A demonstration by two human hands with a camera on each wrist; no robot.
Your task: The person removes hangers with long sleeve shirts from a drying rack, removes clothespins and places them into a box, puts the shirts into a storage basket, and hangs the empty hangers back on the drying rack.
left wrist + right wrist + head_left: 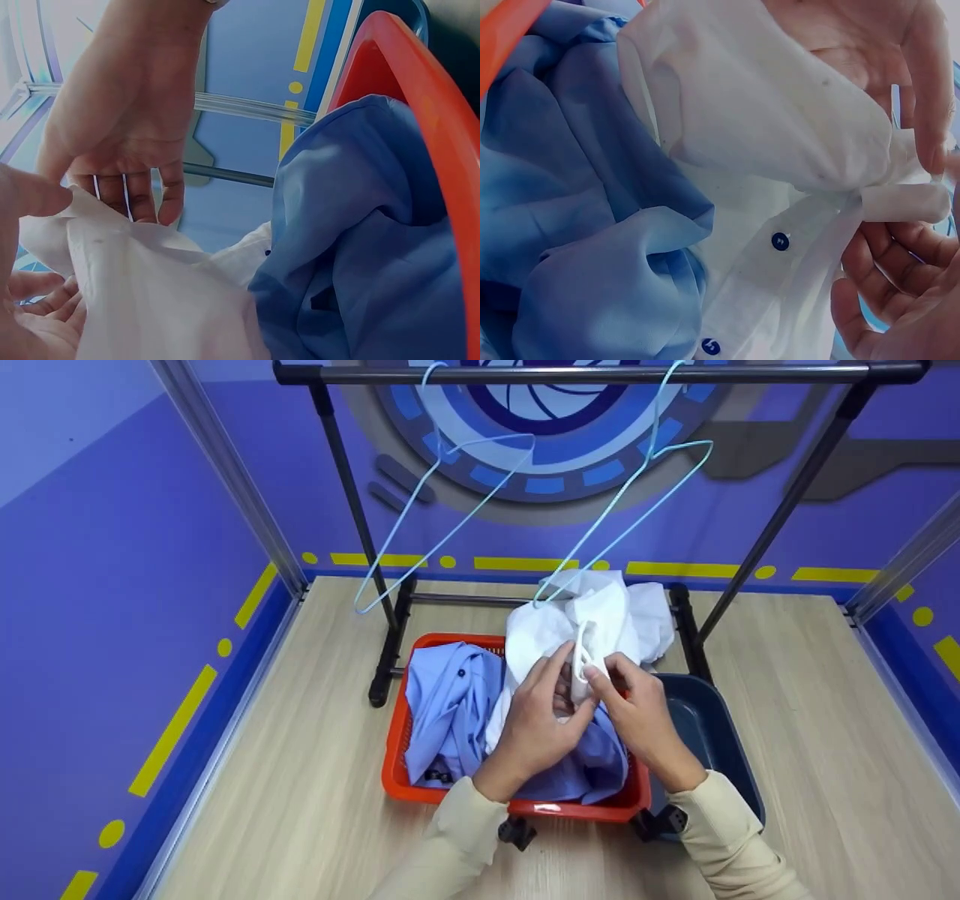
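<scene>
A white shirt (529, 634) with dark blue buttons spills from the red basket (391, 742) toward the rack's base. My left hand (536, 720) holds the left side of its upright collar (581, 675), thumb and fingers about the cloth. From the other side, my right hand (637, 705) pinches the collar with thumb and fingers. In the left wrist view, white cloth (157, 285) stretches between both hands. The right wrist view shows the button strip (780, 241) below the collar. Light blue shirts (454, 697) lie bunched in the basket beneath my hands.
Two light blue hangers (409, 514) hang from the black rack's bar (570, 374). The right hanger (600, 521) has its low corner just over the white cloth. A dark blue tub (701, 712) stands right of the basket, partly behind my right arm. Purple walls enclose the wooden surface.
</scene>
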